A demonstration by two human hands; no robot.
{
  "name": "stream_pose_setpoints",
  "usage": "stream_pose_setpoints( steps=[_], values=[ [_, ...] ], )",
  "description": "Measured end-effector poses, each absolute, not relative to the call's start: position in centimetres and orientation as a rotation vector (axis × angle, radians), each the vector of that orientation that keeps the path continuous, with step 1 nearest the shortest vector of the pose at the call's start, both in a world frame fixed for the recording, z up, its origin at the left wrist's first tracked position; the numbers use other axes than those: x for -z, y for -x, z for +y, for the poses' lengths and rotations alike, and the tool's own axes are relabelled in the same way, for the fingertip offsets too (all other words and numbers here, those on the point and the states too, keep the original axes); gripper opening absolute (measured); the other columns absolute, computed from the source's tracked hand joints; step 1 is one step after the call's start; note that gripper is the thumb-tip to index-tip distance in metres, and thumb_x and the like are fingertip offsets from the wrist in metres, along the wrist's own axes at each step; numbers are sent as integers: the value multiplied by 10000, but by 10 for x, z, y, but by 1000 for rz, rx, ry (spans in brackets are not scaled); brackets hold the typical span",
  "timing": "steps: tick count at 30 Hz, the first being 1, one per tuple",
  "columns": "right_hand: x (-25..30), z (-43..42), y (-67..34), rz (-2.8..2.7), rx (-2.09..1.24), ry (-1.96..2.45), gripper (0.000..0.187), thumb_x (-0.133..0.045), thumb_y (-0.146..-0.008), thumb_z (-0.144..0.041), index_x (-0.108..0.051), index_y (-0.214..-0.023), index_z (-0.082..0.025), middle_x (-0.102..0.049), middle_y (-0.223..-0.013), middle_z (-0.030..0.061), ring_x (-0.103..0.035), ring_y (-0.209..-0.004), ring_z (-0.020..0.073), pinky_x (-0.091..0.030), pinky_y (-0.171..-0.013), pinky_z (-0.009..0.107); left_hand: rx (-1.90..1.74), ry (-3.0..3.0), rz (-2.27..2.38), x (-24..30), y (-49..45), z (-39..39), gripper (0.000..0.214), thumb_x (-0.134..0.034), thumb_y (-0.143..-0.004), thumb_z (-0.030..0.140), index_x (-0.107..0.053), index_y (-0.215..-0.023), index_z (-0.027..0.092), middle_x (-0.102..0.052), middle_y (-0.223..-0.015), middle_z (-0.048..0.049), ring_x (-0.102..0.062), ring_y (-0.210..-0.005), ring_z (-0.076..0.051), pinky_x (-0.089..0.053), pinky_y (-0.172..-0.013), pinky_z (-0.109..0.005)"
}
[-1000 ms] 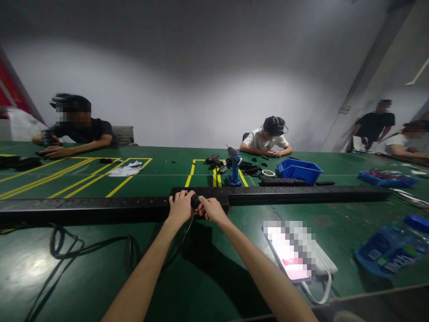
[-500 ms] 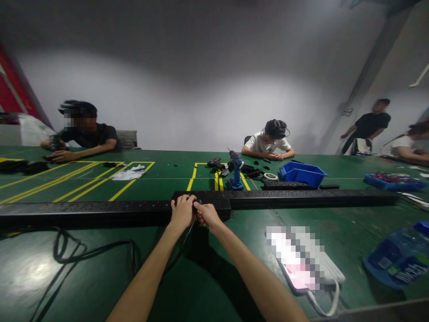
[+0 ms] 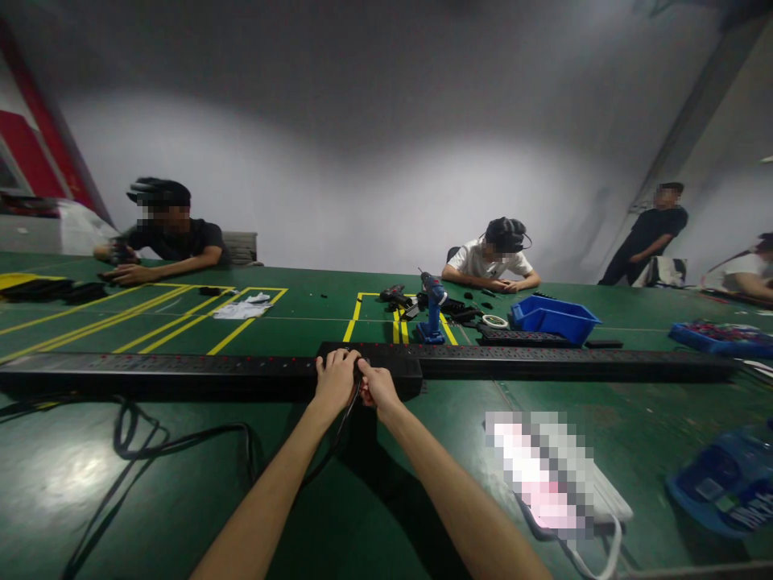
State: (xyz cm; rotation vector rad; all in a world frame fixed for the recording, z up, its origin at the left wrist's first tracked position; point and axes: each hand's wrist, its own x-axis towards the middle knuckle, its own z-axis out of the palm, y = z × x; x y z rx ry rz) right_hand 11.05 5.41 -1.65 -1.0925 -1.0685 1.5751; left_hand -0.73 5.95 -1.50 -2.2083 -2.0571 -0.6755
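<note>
Two long black power strips lie end to end across the green table: one to the left [image 3: 150,372] and one to the right [image 3: 543,361]. My left hand [image 3: 334,379] and my right hand [image 3: 378,384] press together where the strips overlap. Both hands have curled fingers closed around a small black plug that is mostly hidden between them. A thin black cable [image 3: 338,431] runs from under my hands toward me.
A loose black cord [image 3: 157,439] loops at the left. A phone [image 3: 543,475] with a white cable lies at the right, a blue packet [image 3: 725,483] beyond it. Farther back stand a blue drill [image 3: 433,306], a blue bin [image 3: 552,318] and small parts. Other people sit across the table.
My right hand has drawn in close against the left one at the strip. The camera has shifted slightly, so the scene sits a little further right.
</note>
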Motion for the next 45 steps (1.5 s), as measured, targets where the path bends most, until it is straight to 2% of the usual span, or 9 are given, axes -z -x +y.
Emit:
stream_pose_setpoints(
  steps=[7,12,21,30,40,45],
  values=[
    [21,55,-110,-1116,-1512,1072,382,-627,-843,-432,-452,-600,-194,-390,-415,-77,-337,-329,52,-218,-342,172,684,2189,-2037,16,7,59,350,-434,-940,219,-589,-1250,265,-575,-1304,-109,-454,-1263,-296,-276,-1095,-558],
    [22,54,-107,-1086,-1487,1098,360,-614,-851,-409,-468,-603,-193,-402,-410,-70,-369,-336,63,-238,-345,177,688,2196,-2034,16,7,58,364,-410,-949,212,-581,-1267,256,-569,-1325,-111,-442,-1287,-293,-267,-1109,-560],
    [7,53,-108,-942,-1585,1097,426,-702,-794,-478,-451,-611,-188,-440,-444,-57,-339,-350,42,-193,-347,167,654,2210,-2071,18,8,60,379,-442,-933,194,-569,-1285,257,-554,-1361,-106,-422,-1311,-279,-247,-1120,-551],
    [21,46,-99,-949,-1468,1074,320,-668,-781,-388,-479,-609,-196,-349,-410,-95,-325,-332,58,-209,-339,187,712,2208,-2058,10,5,50,386,-458,-907,167,-579,-1267,236,-554,-1349,-120,-423,-1310,-283,-224,-1131,-548],
    [11,49,-102,-899,-1550,1059,397,-687,-772,-417,-408,-581,-208,-350,-418,-91,-322,-343,50,-167,-340,170,758,2175,-2028,17,6,55,349,-376,-967,194,-601,-1229,244,-578,-1326,-97,-441,-1297,-264,-243,-1137,-525],
    [11,49,-101,-911,-1523,1055,420,-689,-754,-457,-394,-577,-215,-327,-417,-97,-303,-348,49,-167,-345,178,762,2167,-2023,18,6,55,366,-391,-962,194,-586,-1268,242,-579,-1332,-101,-437,-1303,-269,-237,-1144,-530]
  ],
)
